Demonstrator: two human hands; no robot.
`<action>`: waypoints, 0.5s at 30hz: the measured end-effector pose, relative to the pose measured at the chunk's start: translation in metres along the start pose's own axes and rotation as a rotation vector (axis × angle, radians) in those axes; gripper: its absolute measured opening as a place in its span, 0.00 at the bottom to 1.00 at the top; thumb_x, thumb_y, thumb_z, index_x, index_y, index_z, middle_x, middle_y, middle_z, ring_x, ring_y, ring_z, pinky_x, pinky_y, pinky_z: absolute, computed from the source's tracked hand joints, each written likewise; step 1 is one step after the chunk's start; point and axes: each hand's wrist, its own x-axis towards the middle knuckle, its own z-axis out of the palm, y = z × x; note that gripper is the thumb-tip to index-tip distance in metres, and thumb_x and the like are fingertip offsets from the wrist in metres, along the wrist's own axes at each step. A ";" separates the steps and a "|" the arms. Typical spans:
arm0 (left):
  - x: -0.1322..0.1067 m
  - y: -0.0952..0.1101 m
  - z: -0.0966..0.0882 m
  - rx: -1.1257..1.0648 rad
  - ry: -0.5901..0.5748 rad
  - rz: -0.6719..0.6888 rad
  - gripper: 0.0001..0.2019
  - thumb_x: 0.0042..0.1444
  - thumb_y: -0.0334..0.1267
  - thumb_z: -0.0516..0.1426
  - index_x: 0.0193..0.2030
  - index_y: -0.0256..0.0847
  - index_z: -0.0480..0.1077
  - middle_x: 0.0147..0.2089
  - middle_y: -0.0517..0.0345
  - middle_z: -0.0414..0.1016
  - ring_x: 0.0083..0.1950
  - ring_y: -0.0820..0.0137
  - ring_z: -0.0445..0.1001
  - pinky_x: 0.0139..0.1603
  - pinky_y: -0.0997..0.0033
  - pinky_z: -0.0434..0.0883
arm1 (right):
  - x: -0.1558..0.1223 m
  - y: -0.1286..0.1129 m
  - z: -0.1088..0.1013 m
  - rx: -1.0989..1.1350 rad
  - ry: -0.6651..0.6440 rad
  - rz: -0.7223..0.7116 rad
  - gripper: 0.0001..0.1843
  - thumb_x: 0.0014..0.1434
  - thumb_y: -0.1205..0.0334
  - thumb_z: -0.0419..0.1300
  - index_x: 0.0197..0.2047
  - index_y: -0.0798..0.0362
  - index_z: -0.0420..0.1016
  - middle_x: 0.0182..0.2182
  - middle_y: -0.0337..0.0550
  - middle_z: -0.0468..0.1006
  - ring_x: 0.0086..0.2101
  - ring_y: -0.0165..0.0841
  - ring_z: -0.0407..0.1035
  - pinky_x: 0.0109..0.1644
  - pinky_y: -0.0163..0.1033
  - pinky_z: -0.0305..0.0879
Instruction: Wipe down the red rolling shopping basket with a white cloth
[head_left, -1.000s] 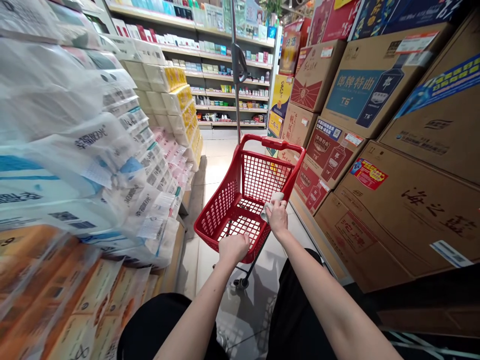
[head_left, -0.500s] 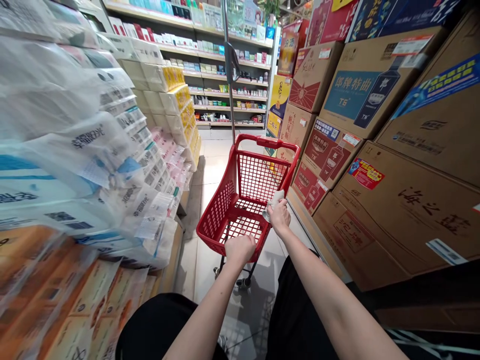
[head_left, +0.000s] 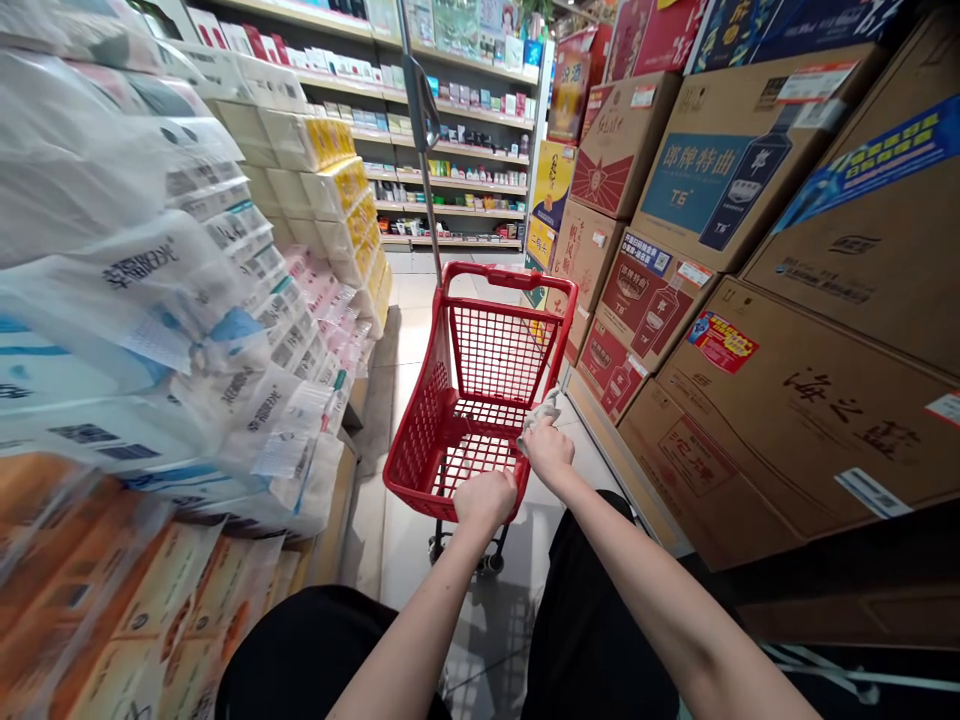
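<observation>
1. Red plastic basket (head_left: 424,410) – a wheeled shopping basket with mesh walls, standing on the tiled floor (head_left: 405,340) of a shop aisle, directly ahead of the person. Nothing lies in it apart from the cloth at its right side.
2. Left hand (head_left: 486,497) – closed in a fist over the near rim of the basket.
3. Right hand (head_left: 549,452) – closed around a pale cloth (head_left: 538,412), bunched and pressed against the inner right wall of the basket.
4. Handling, as judged: the basket looks light and stiff and should roll readily on its small wheels (head_left: 491,563), so it may slide away under a push. Firm holds are the thick rim and the upright pull handle (head_left: 424,110) at the far end. The cloth is soft and limp, and can be gripped anywhere.
5. Writing: the cardboard boxes (head_left: 810,400) stacked on the right carry "T6" and "郎牌特曲" on a blue label (head_left: 705,170). The large box nearest shows "海之蓝".
6. Surroundings: plastic-wrapped tissue packs (head_left: 150,300) are piled on the left, their print too blurred to read. Stocked shelves (head_left: 450,130) close the aisle beyond.
</observation>
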 end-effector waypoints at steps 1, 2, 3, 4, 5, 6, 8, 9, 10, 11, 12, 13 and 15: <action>-0.001 -0.001 0.001 0.002 0.032 0.016 0.30 0.63 0.45 0.35 0.42 0.36 0.76 0.40 0.41 0.78 0.45 0.56 0.76 0.45 0.57 0.67 | 0.001 0.000 -0.002 0.011 -0.020 0.000 0.22 0.62 0.53 0.49 0.51 0.63 0.60 0.35 0.60 0.78 0.40 0.44 0.75 0.43 0.45 0.66; -0.001 -0.004 0.001 0.002 0.076 0.041 0.30 0.63 0.46 0.35 0.40 0.36 0.76 0.39 0.41 0.78 0.44 0.56 0.76 0.45 0.57 0.67 | 0.002 0.001 -0.004 0.022 -0.043 -0.001 0.22 0.62 0.54 0.49 0.51 0.62 0.59 0.36 0.60 0.78 0.41 0.44 0.75 0.43 0.45 0.66; 0.000 -0.009 0.001 0.004 0.098 0.073 0.31 0.63 0.47 0.35 0.39 0.37 0.77 0.38 0.41 0.78 0.44 0.56 0.76 0.44 0.57 0.68 | 0.003 0.001 -0.006 0.032 -0.064 -0.005 0.22 0.62 0.54 0.48 0.52 0.62 0.59 0.37 0.60 0.78 0.42 0.44 0.74 0.44 0.45 0.65; 0.002 -0.016 0.001 0.009 0.092 0.122 0.31 0.62 0.49 0.35 0.38 0.38 0.77 0.38 0.42 0.78 0.43 0.56 0.76 0.44 0.57 0.68 | 0.005 0.001 -0.008 0.039 -0.081 -0.008 0.22 0.61 0.54 0.48 0.52 0.62 0.59 0.37 0.60 0.77 0.42 0.45 0.74 0.44 0.46 0.65; 0.005 -0.025 -0.001 0.019 0.077 0.152 0.31 0.62 0.49 0.34 0.37 0.39 0.76 0.38 0.43 0.78 0.43 0.56 0.76 0.43 0.57 0.68 | 0.007 0.001 -0.010 0.044 -0.093 -0.012 0.22 0.61 0.54 0.48 0.52 0.62 0.59 0.38 0.60 0.77 0.42 0.45 0.74 0.44 0.46 0.65; 0.008 -0.037 -0.004 0.030 0.055 0.163 0.31 0.62 0.50 0.34 0.38 0.39 0.76 0.39 0.44 0.79 0.43 0.56 0.76 0.42 0.58 0.68 | 0.008 0.001 -0.011 0.047 -0.103 -0.015 0.22 0.61 0.54 0.48 0.52 0.61 0.58 0.38 0.60 0.77 0.42 0.45 0.74 0.44 0.47 0.65; 0.017 -0.064 -0.011 0.079 0.024 0.157 0.30 0.62 0.48 0.34 0.39 0.38 0.76 0.40 0.44 0.78 0.42 0.58 0.76 0.41 0.60 0.68 | 0.010 0.000 -0.012 0.045 -0.115 -0.015 0.23 0.61 0.53 0.48 0.52 0.61 0.58 0.39 0.59 0.77 0.43 0.45 0.73 0.44 0.47 0.64; 0.021 -0.078 -0.016 0.116 0.034 0.161 0.29 0.62 0.46 0.34 0.39 0.38 0.75 0.40 0.44 0.78 0.43 0.58 0.76 0.41 0.60 0.68 | 0.011 0.000 -0.012 0.042 -0.118 -0.019 0.23 0.61 0.52 0.48 0.53 0.61 0.58 0.39 0.59 0.77 0.43 0.45 0.73 0.44 0.47 0.64; 0.024 -0.091 -0.020 0.162 0.046 0.171 0.29 0.62 0.45 0.35 0.39 0.37 0.75 0.40 0.43 0.78 0.43 0.57 0.76 0.41 0.60 0.68 | 0.012 -0.001 -0.012 0.040 -0.121 -0.025 0.23 0.61 0.52 0.48 0.53 0.61 0.58 0.39 0.59 0.77 0.43 0.45 0.73 0.45 0.46 0.64; 0.027 -0.101 -0.023 0.199 0.045 0.177 0.29 0.62 0.45 0.35 0.39 0.37 0.75 0.40 0.42 0.78 0.43 0.57 0.76 0.42 0.59 0.68 | 0.013 -0.001 -0.012 0.039 -0.122 -0.032 0.23 0.61 0.52 0.47 0.53 0.61 0.58 0.39 0.58 0.77 0.43 0.44 0.73 0.45 0.46 0.64; 0.029 -0.109 -0.026 0.222 0.053 0.203 0.29 0.62 0.46 0.35 0.39 0.37 0.76 0.40 0.42 0.78 0.43 0.56 0.76 0.43 0.58 0.67 | 0.013 -0.002 -0.012 0.037 -0.123 -0.038 0.23 0.61 0.52 0.47 0.53 0.61 0.58 0.39 0.58 0.77 0.43 0.44 0.73 0.45 0.46 0.64; 0.029 -0.114 -0.027 0.230 0.049 0.173 0.31 0.62 0.47 0.34 0.37 0.36 0.76 0.39 0.41 0.78 0.43 0.55 0.76 0.42 0.58 0.67 | 0.013 -0.002 -0.013 0.032 -0.125 -0.041 0.23 0.62 0.53 0.47 0.54 0.61 0.58 0.40 0.58 0.77 0.44 0.44 0.73 0.45 0.46 0.64; 0.029 -0.115 -0.027 0.215 0.058 0.149 0.33 0.62 0.48 0.33 0.35 0.36 0.76 0.38 0.41 0.78 0.42 0.54 0.76 0.41 0.57 0.68 | 0.013 -0.004 -0.015 -0.011 -0.170 -0.040 0.24 0.63 0.53 0.44 0.55 0.62 0.56 0.42 0.59 0.76 0.45 0.44 0.72 0.46 0.46 0.63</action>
